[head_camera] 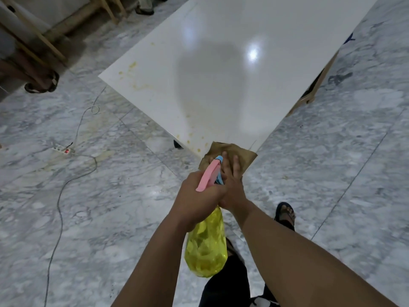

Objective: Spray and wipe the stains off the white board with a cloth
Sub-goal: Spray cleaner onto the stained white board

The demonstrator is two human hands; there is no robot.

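Cloth [230, 155] lies on board's [221, 74] near corner, under right hand [232, 185], fingers [236, 165] flat, pressing. Left hand [199, 200] grips bottle [205, 247] neck. Yellow stains [194, 140] along left edge.

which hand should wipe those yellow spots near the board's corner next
Right. The right hand already presses the cloth on the white board beside the stains; the left hand grips the spray bottle.
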